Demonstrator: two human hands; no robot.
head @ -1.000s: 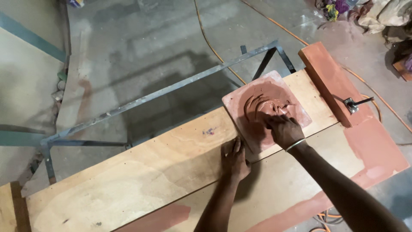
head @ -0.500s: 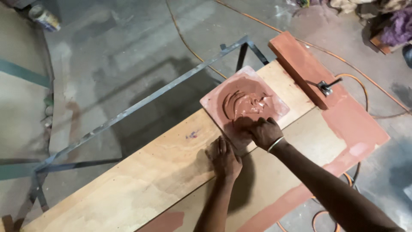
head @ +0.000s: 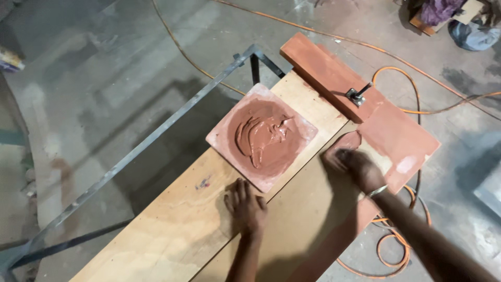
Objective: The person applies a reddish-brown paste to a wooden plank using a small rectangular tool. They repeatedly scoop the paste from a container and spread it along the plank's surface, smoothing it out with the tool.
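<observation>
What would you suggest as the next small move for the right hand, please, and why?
Probably bring the right hand to the square mould: the reddish clay lies unevenly in its round hollow, while that hand sits off it on the plywood board; the left hand rests flat beside the mould.

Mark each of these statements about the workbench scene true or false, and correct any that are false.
1. The square mould holds a smear of reddish-brown clay. True.
2. The left hand lies flat on the wooden board, beside the mould's near corner. True.
3. The right hand is pressing inside the mould. False: it is off to the mould's right, over the board near a clay-coloured patch.
4. An orange cable runs across the floor. True.
5. The mould stands on the concrete floor. False: it sits on the board.
6. The right hand is holding a hammer. False: no tool shows in it.
</observation>
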